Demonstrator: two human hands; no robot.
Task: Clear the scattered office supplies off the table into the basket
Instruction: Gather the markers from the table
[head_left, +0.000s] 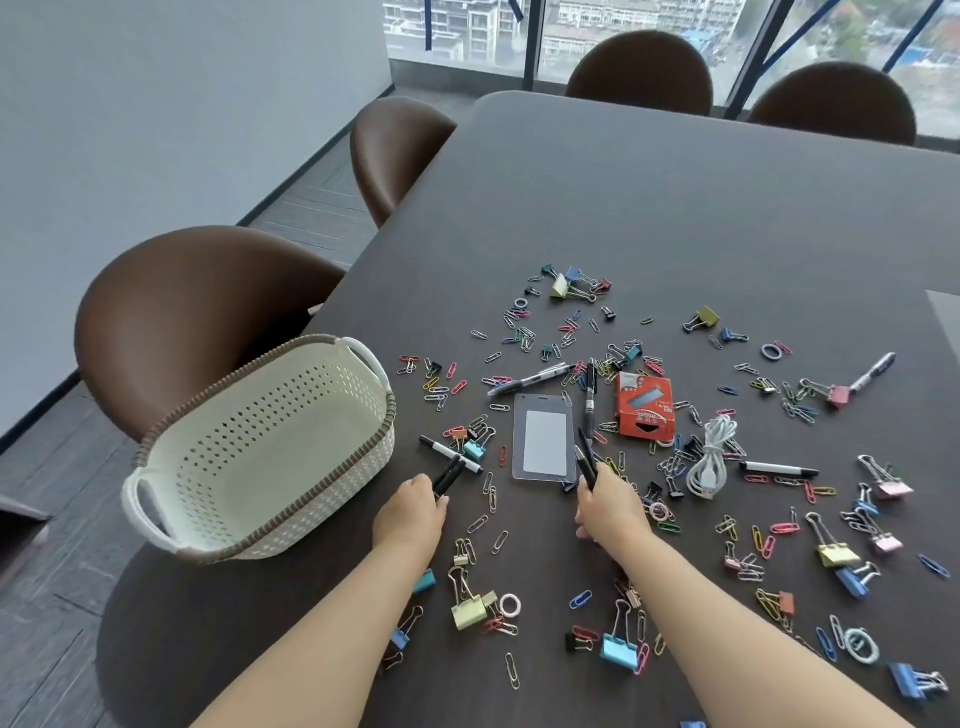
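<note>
Both hands outstretched, left hand (413, 506) gripping pens (449, 475), right hand (610, 506) likewise

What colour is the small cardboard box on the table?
The box is orange-red with a grey panel; the head view shows it best.

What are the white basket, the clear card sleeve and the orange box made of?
Basket: looks like moulded plastic, matte cream, with regular rows of small holes and a brown woven-look rim.
Card sleeve: probably soft clear plastic with a slight sheen; its greyish see-through border surrounds a white card.
Orange box: likely printed cardboard, judging by its flat printed faces and folded edges.
</note>
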